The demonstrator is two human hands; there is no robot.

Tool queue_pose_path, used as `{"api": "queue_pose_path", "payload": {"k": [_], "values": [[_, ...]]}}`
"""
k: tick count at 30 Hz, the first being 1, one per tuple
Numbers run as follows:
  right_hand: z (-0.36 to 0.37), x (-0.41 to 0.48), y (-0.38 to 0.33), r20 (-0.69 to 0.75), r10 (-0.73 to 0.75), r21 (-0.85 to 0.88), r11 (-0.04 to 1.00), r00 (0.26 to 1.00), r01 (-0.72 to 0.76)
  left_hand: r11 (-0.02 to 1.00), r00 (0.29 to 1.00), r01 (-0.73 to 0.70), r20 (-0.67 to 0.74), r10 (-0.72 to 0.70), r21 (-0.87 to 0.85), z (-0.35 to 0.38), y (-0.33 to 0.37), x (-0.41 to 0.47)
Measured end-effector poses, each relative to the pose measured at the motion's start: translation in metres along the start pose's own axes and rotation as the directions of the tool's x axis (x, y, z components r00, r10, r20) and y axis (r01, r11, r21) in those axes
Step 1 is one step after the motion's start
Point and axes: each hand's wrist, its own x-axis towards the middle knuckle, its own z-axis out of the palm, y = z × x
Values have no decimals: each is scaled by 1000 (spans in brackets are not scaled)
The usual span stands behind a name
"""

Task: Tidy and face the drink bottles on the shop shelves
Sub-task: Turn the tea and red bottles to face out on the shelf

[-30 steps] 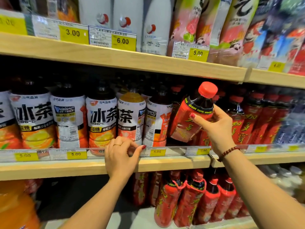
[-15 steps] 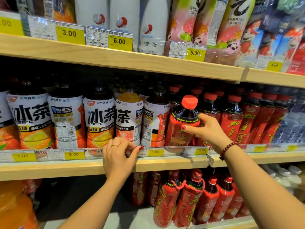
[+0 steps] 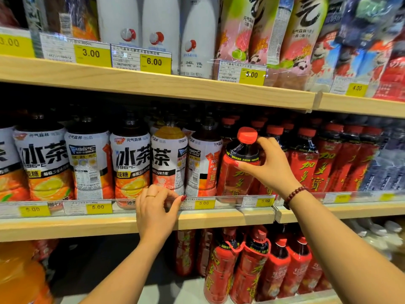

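A red-labelled tea bottle [image 3: 237,172] with a red cap stands upright at the front of the middle shelf [image 3: 65,227]. My right hand [image 3: 271,165] grips it at the shoulder, just under the cap. To its right runs a row of matching red bottles [image 3: 322,163]. To its left stand white-labelled iced tea bottles [image 3: 131,163], some with the label turned sideways. My left hand [image 3: 155,209] holds the clear price rail [image 3: 98,208], fingers hooked over its top edge in front of the iced teas.
The upper shelf [image 3: 153,84] carries white, pink and blue bottles behind yellow price tags. Below, more red bottles [image 3: 247,264] lean on the lower shelf, with orange bottles [image 3: 19,275] at the lower left. Blue-wrapped bottles [image 3: 390,163] fill the far right.
My right hand has brought the red bottle down from a tilt in the air and stood it upright at the shelf front. My left hand has stayed on the rail.
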Motion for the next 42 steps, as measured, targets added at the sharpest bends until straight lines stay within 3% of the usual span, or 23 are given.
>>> {"api": "queue_pose_path", "payload": {"k": [6,13,18,24,27,36,42], "values": [[4,15,-2,-138,159,203,971,978,-130,1000,1000,-10,-11,10,13,0,1,0],[12,39,4,-95,184,98,980,978,-175,999,999,-26,-41,28,31,3,-2,-1],[17,54,1,-55,312,106,947,949,-305,998,997,-45,-53,47,50,4,-2,-2],[25,57,-4,-201,409,144,911,890,-386,997,997,-53,-47,56,61,3,-3,-2],[23,61,-1,-162,438,188,893,884,-408,997,998,-54,-39,57,54,2,-3,-2],[4,60,7,20,377,348,866,926,-360,998,998,-57,-32,58,40,2,-4,-1],[10,51,7,-18,307,285,914,952,-289,998,998,-54,-25,55,39,2,-5,-1]]}}
